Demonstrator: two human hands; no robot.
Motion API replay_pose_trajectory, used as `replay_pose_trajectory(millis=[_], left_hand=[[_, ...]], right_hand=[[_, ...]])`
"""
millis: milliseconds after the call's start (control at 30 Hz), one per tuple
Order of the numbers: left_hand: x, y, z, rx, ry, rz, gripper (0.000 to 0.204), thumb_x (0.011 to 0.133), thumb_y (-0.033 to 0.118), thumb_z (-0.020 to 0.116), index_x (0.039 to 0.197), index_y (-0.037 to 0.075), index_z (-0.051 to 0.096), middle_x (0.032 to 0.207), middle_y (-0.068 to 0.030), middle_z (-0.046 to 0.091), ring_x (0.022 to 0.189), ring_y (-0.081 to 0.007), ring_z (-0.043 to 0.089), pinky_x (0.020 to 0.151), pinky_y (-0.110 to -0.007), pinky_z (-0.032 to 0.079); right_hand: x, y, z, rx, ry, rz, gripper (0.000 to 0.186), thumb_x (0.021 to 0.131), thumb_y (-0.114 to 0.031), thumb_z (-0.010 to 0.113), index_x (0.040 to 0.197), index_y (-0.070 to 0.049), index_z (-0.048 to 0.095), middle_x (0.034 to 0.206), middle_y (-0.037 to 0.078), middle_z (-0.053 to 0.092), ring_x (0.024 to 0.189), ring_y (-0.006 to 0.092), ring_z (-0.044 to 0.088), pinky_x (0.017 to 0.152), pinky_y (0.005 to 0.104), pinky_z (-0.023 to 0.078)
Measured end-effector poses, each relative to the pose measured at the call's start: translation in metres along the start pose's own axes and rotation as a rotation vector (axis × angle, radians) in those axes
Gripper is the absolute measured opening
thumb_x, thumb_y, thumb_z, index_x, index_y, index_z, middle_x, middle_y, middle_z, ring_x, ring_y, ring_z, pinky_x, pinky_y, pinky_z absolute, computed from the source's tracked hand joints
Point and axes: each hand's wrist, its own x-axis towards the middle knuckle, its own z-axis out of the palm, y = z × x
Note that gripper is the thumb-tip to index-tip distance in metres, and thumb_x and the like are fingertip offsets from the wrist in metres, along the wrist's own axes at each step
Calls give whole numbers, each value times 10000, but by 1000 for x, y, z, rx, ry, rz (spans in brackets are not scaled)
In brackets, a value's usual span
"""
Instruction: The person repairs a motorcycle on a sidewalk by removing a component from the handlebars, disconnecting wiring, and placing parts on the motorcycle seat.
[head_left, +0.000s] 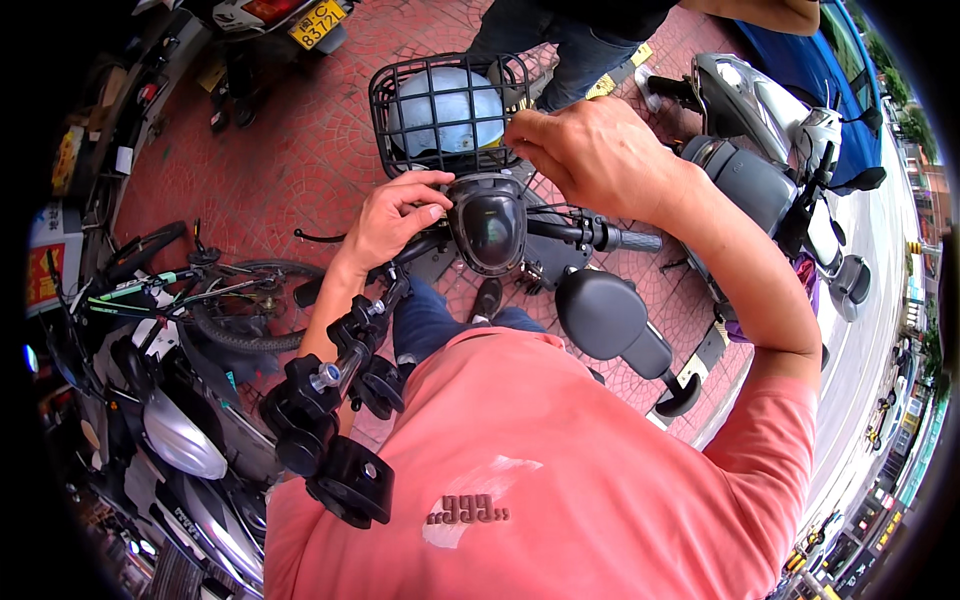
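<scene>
A black wire basket (pixel 378 110) holds a light blue, rounded helmet-like thing (pixel 445 105). Just behind it, at the middle of the handlebar (pixel 560 226), sits a glossy black domed housing (pixel 488 228). My left hand (pixel 395 212) rests by the housing's upper left edge, fingers stretched toward it and thumb apart from them. Raised at the basket's right side, my right hand (pixel 590 155) is closed, thumb and fingers pressed together near the wires. Whatever it pinches, if anything, is hidden from view.
Another person's jeans (pixel 570 65) are close beyond the basket. A black seat (pixel 600 312) and a grey scooter (pixel 745 100) stand on the right. Left are a bicycle (pixel 255 305) and several parked scooters. A black clamp-like mount (pixel 325 415) hangs before my left arm.
</scene>
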Motion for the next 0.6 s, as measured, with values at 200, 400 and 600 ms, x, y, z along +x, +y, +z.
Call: replay_pose_trajectory(millis=[200,400,600], left_hand=[[-1,-6,-1,-14,4,26,179,990,104,730,1124,17,810,1447,-99,685,1109,-158,709,858,-290,591],[-1,-2,-2,-13,-7,14,179,996,115,732,1125,17,808,1437,-105,686,1120,-159,704,852,-287,592],[-2,1,-2,-4,-4,19,171,984,89,733,1118,10,806,1430,-110,690,1110,-159,710,822,-278,597]], right_hand=[[-3,5,2,135,114,-135,190,986,-88,647,1159,-42,585,834,186,689,847,439,691,759,536,515],[-4,-1,-2,-5,36,18,156,1001,-190,661,987,-35,647,698,188,680,701,422,706,658,525,550],[-6,4,1,130,61,-36,126,995,-162,668,1042,-46,651,763,195,688,758,427,701,677,529,535]])
